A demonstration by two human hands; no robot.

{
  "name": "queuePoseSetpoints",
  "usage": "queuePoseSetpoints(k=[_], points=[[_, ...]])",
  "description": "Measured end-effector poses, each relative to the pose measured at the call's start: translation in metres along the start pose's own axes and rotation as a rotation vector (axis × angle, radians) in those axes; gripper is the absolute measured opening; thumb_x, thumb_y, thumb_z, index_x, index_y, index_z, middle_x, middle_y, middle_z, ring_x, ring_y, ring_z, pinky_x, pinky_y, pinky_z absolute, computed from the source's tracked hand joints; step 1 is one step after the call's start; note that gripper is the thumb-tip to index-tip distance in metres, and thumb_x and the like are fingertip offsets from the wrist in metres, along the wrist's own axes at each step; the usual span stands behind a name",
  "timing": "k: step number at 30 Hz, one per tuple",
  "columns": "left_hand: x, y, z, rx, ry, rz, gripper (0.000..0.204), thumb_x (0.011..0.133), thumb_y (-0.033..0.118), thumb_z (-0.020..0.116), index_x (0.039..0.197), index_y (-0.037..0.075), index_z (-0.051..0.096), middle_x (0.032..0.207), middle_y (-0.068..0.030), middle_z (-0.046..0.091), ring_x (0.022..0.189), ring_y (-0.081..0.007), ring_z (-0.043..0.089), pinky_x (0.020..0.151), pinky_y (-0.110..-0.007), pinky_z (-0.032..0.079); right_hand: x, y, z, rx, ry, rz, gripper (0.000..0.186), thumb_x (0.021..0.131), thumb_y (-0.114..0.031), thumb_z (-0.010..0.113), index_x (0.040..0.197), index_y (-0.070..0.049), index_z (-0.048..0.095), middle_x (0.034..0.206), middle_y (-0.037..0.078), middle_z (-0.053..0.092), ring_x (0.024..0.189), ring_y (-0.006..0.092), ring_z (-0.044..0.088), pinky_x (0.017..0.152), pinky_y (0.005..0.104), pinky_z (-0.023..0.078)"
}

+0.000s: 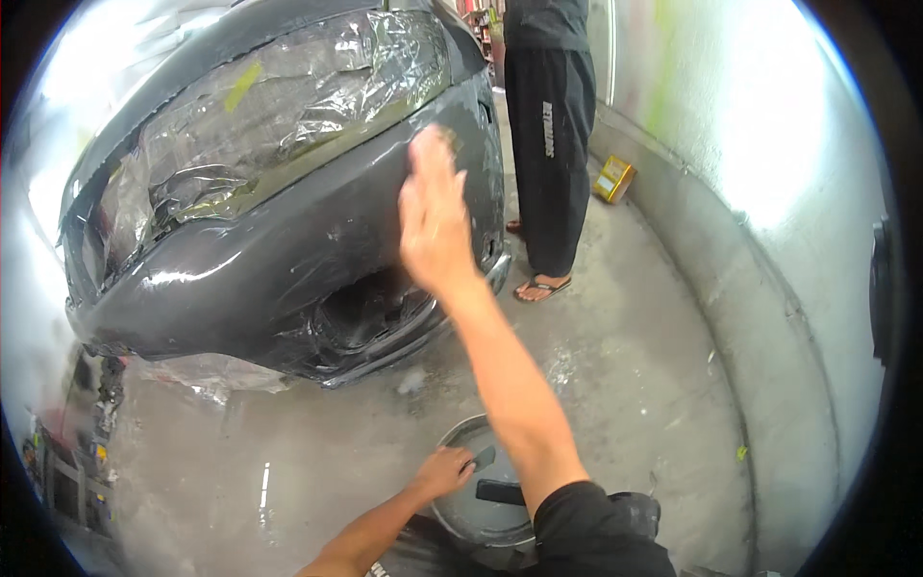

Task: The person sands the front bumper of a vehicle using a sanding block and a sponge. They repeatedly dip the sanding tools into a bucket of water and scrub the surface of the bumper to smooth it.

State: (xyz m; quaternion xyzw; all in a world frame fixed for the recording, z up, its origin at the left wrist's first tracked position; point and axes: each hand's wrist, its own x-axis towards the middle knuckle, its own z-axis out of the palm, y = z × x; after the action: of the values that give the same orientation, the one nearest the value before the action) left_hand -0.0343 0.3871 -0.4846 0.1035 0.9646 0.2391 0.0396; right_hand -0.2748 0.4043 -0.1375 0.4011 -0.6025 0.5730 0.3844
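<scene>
The work on the dark grey car body (288,231) looks part-way along. The window area is covered with clear film (336,67), with a strip of yellow-green tape (242,87) on it, so masking there seems done. Most of the body shows an even dark surface with a sheen, while the edge nearest the standing person (550,144) bears pale, patchy marks (492,165); that part I judge less finished. How much of the surface is left to go over cannot be read from this one view.

The right hand (437,212) lies over the body just below the film, fingers stretched out and close together. Whether its grip has a thin sheet beneath it I cannot tell: a small brownish patch shows by the fingertips, but motion blurs it. Contact with the surface seems likely.

The left hand (444,471) has a narrow grip on a flat grey-green pad (486,459), held over a round bucket (450,528) on the floor (625,385). Greyish liquid (464,510) shows in the bucket, and a black block (500,492) lies across its inside, one end hidden behind the right forearm.

The standing person's head is cut off by the upper edge. The inside of the low opening (365,313) in the body is too dark to make out, as is the clutter (58,481) along the floor's left edge.
</scene>
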Motion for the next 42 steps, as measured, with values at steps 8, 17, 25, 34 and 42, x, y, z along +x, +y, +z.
queuePoseSetpoints(k=[8,17,25,34,42], points=[[0.012,0.005,0.002,0.004,0.038,0.041,0.026,0.098,0.029,0.058,0.109,0.007,0.066,0.103,-0.0149,0.068,0.102,-0.0341,0.065,0.095,-0.047,0.047,0.083,0.093,-0.022,-0.178,0.124,-0.005,0.040,0.107,-0.015,0.043,0.136,0.008,0.058,0.143,0.027,0.057,0.137,0.0400,0.051,0.117,0.0428,0.039],[0.008,0.010,-0.005,-0.018,-0.018,-0.012,0.026,0.099,0.029,0.057,0.109,0.008,0.066,0.105,-0.0138,0.069,0.103,-0.0326,0.065,0.096,-0.046,0.046,0.102,0.092,-0.029,-0.132,0.093,-0.180,0.030,0.100,-0.003,0.049,0.127,0.004,0.060,0.129,0.028,0.063,0.122,0.0457,0.059,0.108,0.0474,0.046],[0.011,0.009,0.002,-0.012,0.014,-0.001,0.023,0.098,0.029,0.059,0.106,0.009,0.066,0.101,-0.0127,0.069,0.101,-0.0331,0.065,0.094,-0.048,0.047,0.110,0.098,-0.040,-0.127,0.055,-0.177,0.033,0.097,0.001,0.049,0.128,0.006,0.059,0.131,0.027,0.062,0.126,0.0440,0.057,0.110,0.0467,0.045],[0.015,0.008,0.006,-0.049,0.062,0.033,0.022,0.097,0.028,0.059,0.104,0.009,0.067,0.101,-0.0131,0.069,0.100,-0.0339,0.066,0.094,-0.047,0.048,0.092,0.073,-0.054,-0.016,-0.047,-0.157,0.036,0.096,0.002,0.047,0.131,0.006,0.057,0.137,0.028,0.058,0.131,0.0454,0.053,0.114,0.0466,0.041],[0.010,0.005,-0.003,0.003,0.061,0.002,0.024,0.098,0.029,0.059,0.102,0.007,0.066,0.099,-0.0143,0.069,0.098,-0.0354,0.066,0.091,-0.047,0.050,0.079,0.060,-0.035,0.053,-0.016,-0.326,0.038,0.096,0.001,0.048,0.132,-0.001,0.058,0.137,0.024,0.059,0.133,0.0442,0.052,0.115,0.0494,0.041]])
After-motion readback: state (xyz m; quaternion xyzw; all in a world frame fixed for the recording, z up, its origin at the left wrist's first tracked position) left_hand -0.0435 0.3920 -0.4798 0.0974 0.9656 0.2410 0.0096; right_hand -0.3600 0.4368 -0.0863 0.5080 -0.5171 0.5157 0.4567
